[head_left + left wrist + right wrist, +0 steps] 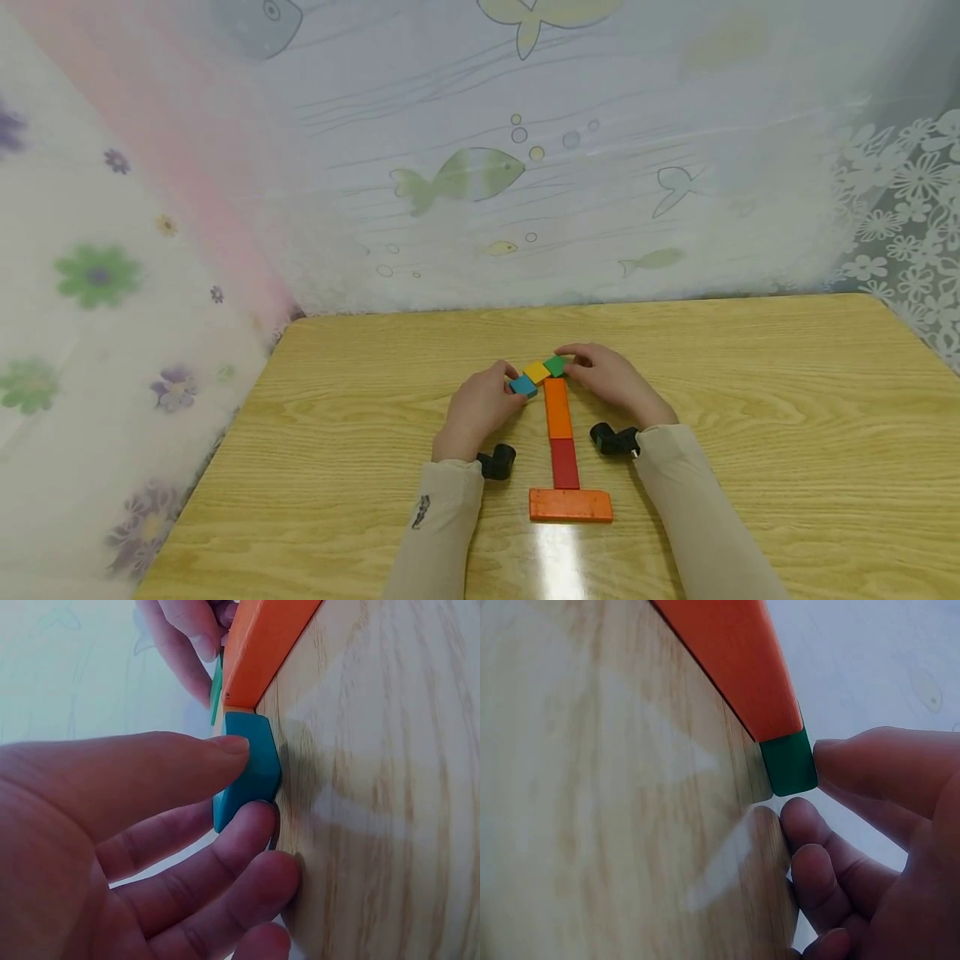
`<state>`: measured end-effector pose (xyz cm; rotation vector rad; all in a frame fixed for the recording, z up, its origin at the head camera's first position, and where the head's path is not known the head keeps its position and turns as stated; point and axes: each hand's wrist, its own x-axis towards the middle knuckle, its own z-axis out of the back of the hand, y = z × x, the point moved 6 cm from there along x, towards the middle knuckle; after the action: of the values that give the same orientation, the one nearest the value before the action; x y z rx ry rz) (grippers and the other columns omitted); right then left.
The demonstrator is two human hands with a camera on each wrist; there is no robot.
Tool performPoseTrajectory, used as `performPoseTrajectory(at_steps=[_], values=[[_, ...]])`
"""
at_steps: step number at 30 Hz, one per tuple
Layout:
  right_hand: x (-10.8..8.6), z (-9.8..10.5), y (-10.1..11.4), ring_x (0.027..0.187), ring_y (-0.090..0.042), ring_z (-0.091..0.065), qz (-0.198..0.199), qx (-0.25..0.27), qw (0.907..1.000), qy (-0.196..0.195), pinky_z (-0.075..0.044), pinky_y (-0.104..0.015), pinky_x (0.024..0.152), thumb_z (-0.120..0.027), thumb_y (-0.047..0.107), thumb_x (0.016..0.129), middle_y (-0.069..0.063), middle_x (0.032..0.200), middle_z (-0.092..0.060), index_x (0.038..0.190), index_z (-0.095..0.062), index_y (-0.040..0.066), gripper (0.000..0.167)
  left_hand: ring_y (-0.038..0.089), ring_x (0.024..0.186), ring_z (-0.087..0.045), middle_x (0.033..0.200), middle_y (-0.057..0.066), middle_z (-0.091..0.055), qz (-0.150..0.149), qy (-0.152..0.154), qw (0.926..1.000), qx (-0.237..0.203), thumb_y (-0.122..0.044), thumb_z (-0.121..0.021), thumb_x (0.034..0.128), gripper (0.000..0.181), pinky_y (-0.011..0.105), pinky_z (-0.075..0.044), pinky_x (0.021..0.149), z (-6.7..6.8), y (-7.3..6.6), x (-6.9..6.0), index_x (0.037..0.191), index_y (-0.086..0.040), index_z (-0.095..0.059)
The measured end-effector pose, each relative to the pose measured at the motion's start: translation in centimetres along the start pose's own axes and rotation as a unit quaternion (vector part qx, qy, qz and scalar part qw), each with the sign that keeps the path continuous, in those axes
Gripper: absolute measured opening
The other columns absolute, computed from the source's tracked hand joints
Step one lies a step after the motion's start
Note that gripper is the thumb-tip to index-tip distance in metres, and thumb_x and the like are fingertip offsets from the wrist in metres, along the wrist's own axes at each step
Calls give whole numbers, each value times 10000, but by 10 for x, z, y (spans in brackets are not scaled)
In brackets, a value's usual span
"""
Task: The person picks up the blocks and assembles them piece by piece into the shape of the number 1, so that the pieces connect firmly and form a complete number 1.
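My left hand (480, 407) pinches a blue block (523, 387) at the left end of a slanting row; in the left wrist view its thumb lies on the blue block's face (253, 761), fingers around the far side. A yellow block (537, 372) sits in the middle of the row. At the right end my right hand (611, 379) holds a green block (555, 366) between thumb and fingers. Below the row, an upright orange block (558, 408) and a red block (566, 463) lie end to end, above a crosswise orange block (571, 505).
The wood-grain table (360, 400) reaches back to a wall covering (337, 217) printed with fish. A flowered covering (150, 317) hangs along the left side. Each wrist carries a small black camera (498, 462), close above the table.
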<state>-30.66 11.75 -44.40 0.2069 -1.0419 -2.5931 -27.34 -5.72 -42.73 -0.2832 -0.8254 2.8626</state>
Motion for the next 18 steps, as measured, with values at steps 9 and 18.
performPoseTrajectory(at_steps=[9, 18], values=[[0, -1, -1, 939, -220, -516, -40, 42, 10000, -23, -391, -432, 832, -487, 236, 926, -71, 1085, -561, 1267, -500, 167, 348, 141, 614, -503, 724, -33, -535, 56, -19, 10000, -35, -293, -626, 832, 332, 281, -406, 561, 0, 0, 0, 1107, -135, -526], [-2, 1, 2, 939, -221, -520, -34, 53, 10000, -44, -395, -430, 828, -480, 233, 930, -73, 1086, -563, 1282, -487, 165, 359, 132, 619, -505, 734, -43, -539, -28, -44, 10000, -1, -301, -619, 834, 368, 276, -407, 568, -2, 0, 2, 1150, -144, -514]])
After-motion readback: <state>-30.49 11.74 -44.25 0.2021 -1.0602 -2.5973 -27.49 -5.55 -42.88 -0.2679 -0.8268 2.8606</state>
